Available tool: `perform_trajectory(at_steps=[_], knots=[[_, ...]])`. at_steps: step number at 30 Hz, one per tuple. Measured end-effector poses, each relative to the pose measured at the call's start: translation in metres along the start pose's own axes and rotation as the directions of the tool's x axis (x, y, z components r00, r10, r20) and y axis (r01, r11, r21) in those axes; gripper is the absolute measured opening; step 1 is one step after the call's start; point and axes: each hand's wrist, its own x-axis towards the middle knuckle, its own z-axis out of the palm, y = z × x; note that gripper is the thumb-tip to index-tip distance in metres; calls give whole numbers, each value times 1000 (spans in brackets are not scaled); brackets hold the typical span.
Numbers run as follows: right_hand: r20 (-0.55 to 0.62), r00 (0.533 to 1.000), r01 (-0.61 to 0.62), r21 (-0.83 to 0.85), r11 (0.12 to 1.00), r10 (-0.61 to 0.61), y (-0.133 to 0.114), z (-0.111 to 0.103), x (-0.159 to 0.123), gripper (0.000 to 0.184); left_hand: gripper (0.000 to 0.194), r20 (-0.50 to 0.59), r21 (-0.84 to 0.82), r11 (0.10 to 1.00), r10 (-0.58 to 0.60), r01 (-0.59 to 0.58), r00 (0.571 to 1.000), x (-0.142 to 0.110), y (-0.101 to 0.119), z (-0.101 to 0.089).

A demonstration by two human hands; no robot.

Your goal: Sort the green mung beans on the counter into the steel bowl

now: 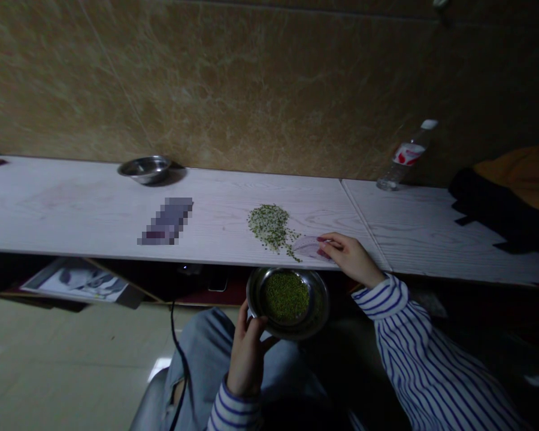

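Observation:
My left hand grips the near-left rim of a metal bowl, thumb over the edge. The bowl is just below the shelf's front edge, over my lap. Inside it lies a layer of small green beans. On the shelf, a loose pile of mixed green and white grains spreads out, with a thin trail running toward the front edge. To the right of that trail, my right hand is low over the shelf, fingertips close together near the surface. Whether anything is pinched in them is too small to make out.
A second metal bowl stands at the back left, with a blurred-out flat object before it. A clear bottle leans near the wall. Dark and orange cloth lies at right. Below are an open drawer and a cable.

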Motion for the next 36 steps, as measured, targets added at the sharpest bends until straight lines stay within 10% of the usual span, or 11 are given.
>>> perform_trajectory(at_steps=[36], knots=[[57,998,0,21,1000,-1,-3,4,-3,24,55,-1,12,1000,-25,25,1000,-2,3,2]])
